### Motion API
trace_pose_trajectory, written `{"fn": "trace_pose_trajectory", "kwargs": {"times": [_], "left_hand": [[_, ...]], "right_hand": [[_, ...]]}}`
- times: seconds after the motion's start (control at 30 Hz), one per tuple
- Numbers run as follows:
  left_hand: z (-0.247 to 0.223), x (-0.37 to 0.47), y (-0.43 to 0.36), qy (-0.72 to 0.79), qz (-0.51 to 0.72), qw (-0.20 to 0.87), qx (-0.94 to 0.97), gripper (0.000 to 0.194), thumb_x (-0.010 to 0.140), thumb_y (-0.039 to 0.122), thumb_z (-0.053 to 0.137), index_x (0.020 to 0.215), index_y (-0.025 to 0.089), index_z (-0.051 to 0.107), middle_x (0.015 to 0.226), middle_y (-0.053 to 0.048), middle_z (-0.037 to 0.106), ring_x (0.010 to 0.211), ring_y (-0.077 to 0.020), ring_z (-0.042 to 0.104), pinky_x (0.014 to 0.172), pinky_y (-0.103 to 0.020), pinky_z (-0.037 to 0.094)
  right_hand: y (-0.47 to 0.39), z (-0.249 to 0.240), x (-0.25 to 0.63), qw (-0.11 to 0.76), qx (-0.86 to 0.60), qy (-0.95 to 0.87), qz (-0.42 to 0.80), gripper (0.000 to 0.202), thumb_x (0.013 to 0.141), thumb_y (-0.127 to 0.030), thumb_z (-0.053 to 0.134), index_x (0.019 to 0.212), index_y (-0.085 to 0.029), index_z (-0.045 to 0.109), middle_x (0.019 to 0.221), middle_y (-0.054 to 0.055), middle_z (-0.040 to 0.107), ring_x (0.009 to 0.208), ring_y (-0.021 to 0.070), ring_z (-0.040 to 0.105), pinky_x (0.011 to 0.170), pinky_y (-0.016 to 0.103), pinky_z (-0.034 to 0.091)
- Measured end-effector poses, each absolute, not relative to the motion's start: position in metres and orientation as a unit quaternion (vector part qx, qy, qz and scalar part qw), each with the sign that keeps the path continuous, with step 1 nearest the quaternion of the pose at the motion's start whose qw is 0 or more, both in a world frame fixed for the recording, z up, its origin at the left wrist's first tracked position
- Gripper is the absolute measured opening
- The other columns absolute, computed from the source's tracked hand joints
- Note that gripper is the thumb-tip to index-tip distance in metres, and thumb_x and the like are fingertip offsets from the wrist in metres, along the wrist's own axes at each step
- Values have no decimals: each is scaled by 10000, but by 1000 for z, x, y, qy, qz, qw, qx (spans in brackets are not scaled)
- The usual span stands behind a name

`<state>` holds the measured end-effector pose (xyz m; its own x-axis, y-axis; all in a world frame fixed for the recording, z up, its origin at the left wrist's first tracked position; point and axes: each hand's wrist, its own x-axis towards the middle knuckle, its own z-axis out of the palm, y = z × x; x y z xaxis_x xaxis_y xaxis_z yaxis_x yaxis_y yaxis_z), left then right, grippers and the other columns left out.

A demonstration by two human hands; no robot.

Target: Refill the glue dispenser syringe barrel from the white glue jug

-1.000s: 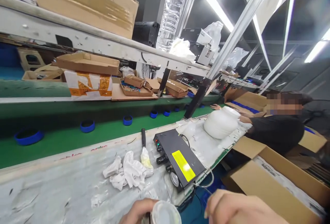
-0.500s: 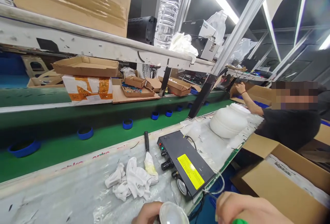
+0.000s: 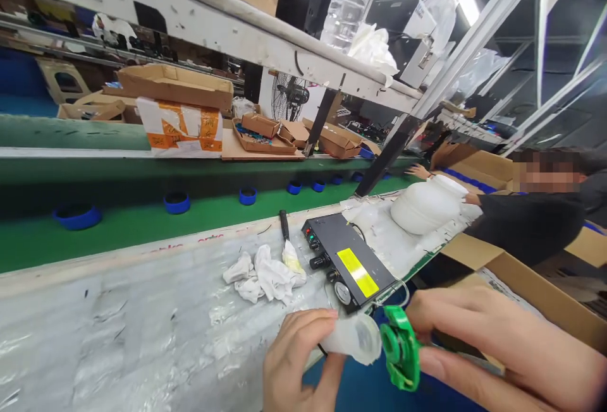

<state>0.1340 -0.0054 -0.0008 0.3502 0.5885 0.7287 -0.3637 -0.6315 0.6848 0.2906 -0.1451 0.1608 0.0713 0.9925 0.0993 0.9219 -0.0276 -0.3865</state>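
Observation:
My left hand [image 3: 296, 358] grips a small translucent white container [image 3: 353, 339] lying sideways, its open mouth facing right. My right hand [image 3: 493, 349] holds a green plastic cap [image 3: 401, 349] right beside that mouth, almost touching it. Both hands hover at the near edge of the plastic-covered bench [image 3: 123, 330]. Just beyond them sits a black control box [image 3: 348, 260] with a yellow label, knobs and a gauge. A crumpled white cloth [image 3: 265, 276] and a black-handled brush [image 3: 288, 248] lie left of the box.
A green conveyor belt [image 3: 118, 229] carries several blue rings [image 3: 176, 202]. Cardboard boxes [image 3: 175, 86] line the far side. A large white jug [image 3: 427, 205] stands at the right, where another person [image 3: 535, 219] in black reaches over it. An open carton [image 3: 535, 301] sits right.
Both hands rose into view. The container turned from mouth-up to sideways, and the green cap in my right hand came up beside its mouth. The view tilted down and left.

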Motion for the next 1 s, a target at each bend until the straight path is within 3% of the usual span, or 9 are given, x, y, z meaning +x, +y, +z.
{"fn": "trace_pose_trajectory", "kwargs": {"times": [0.27, 0.43, 0.6, 0.73, 0.87, 1.0], "left_hand": [[4, 125, -4, 108, 624, 210, 745, 196, 951, -2, 618, 1066, 136, 696, 983, -132, 825, 919, -200, 794, 816, -319, 655], [11, 117, -4, 121, 626, 146, 756, 144, 968, -1, 626, 1020, 102, 713, 919, -137, 831, 884, -205, 805, 781, -314, 617], [9, 113, -1, 98, 617, 169, 762, 165, 986, 8, 577, 1070, 69, 704, 940, -159, 834, 878, -232, 807, 740, -344, 608], [7, 114, -1, 81, 610, 186, 766, 182, 955, -7, 593, 1100, 38, 692, 924, -177, 823, 824, -250, 796, 653, -345, 576], [9, 119, -3, 89, 610, 192, 764, 189, 960, -17, 561, 1082, 44, 692, 881, -163, 809, 783, -243, 790, 627, -336, 553], [8, 122, -8, 104, 597, 175, 776, 205, 936, -34, 558, 1085, 7, 693, 873, -182, 802, 768, -266, 782, 606, -356, 531]], "right_hand": [[-114, 169, 275, 58, -709, -695, 107, 423, 1082, -571, 611, 892, -193, 612, 754, 64, 521, 656, 240, 548, 591, 302, 416], [-104, 186, 282, -119, -673, -706, 185, 385, 1174, -432, 349, 921, -235, 564, 828, 33, 542, 649, 231, 505, 569, 372, 298], [-91, 181, 271, -16, -699, -705, 119, 424, 1128, -516, 528, 870, -185, 590, 730, 57, 504, 661, 234, 546, 601, 293, 406], [-88, 170, 264, 28, -712, -694, 105, 437, 1126, -527, 531, 873, -182, 616, 699, 48, 493, 665, 236, 565, 633, 274, 467], [-84, 173, 271, 43, -711, -687, 144, 426, 1117, -516, 518, 881, -183, 640, 687, 43, 512, 658, 233, 581, 634, 275, 466], [-79, 178, 288, -9, -708, -657, 259, 457, 1044, -505, 396, 922, -179, 692, 789, 66, 609, 688, 241, 613, 604, 302, 409]]}}
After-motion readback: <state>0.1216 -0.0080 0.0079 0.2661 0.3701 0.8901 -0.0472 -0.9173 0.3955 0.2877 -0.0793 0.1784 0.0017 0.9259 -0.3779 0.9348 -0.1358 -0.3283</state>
